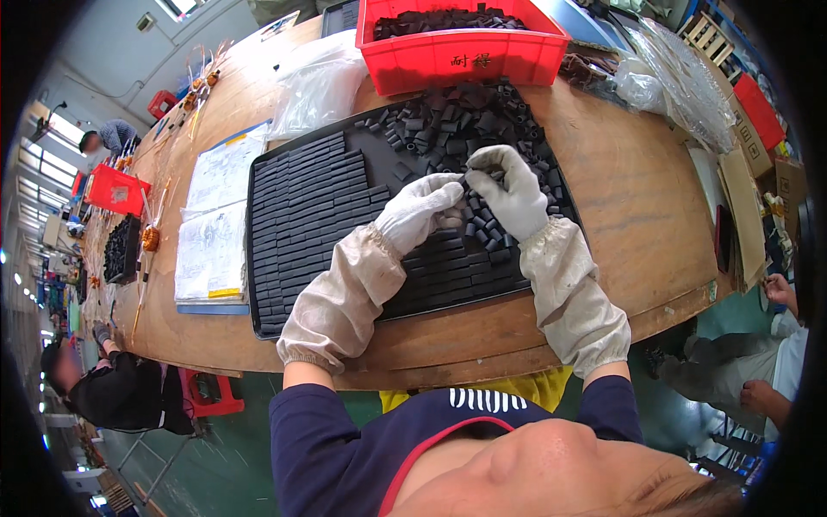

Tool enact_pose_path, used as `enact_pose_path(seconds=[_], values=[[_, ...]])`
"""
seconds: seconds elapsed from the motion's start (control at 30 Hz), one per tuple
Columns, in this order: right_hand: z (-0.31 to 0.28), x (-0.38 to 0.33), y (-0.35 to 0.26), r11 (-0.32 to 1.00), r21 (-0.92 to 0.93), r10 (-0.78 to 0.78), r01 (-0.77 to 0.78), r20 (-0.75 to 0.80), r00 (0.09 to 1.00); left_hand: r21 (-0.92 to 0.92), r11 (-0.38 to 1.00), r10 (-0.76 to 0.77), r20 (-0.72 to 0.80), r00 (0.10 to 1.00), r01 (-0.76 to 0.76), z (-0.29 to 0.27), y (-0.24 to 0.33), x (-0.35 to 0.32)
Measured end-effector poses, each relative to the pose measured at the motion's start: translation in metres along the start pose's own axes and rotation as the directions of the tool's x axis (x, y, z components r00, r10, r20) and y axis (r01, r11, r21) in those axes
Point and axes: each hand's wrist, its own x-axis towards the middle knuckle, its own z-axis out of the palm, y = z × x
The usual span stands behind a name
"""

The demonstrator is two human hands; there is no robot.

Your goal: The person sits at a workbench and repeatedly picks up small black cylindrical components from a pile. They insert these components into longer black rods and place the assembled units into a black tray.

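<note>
On the black tray (267, 258) in the middle of the wooden table (629, 215), both gloved hands work at the edge of a loose heap of small black blocks (465, 112). The left hand (422, 207) lies palm down with its fingers curled together, fingertips on the blocks at the end of the packed rows (319, 198). The right hand (508, 185) has its thumb and forefinger pinched together just beside the left fingertips; it seems to nip one small block, though the piece itself is too small to make out.

To do this well, I judge each block should be pressed square against the last one in its row, with the left hand steadying the row so that it does not buckle, and the right hand feeding one piece at a time from the heap.

The heap fills the far right part of the tray and spills close to the rim, so stray blocks could roll under the fingers. Beyond the tray stands a red bin (465, 52) holding more black pieces. Papers (215, 224) lie to the left of the tray, a clear plastic bag (314, 86) lies behind them, and cardboard (745, 207) sits at the table's right end. Other people work farther along on the left, and another person's hand (780, 289) shows at the right edge.
</note>
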Motion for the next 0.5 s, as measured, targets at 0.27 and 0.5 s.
enact_pose_path(seconds=[0.27,0.5], values=[[-0.008,0.009,0.0,0.823,-0.391,-0.402,0.412,0.111,0.909,0.093,0.994,0.065,0.006,0.998,-0.065,-0.013,0.008,-0.002],[-0.008,0.006,-0.001,0.742,-0.514,-0.364,0.431,0.231,0.902,0.444,0.895,0.086,-0.068,0.994,-0.047,0.003,0.018,-0.011]])
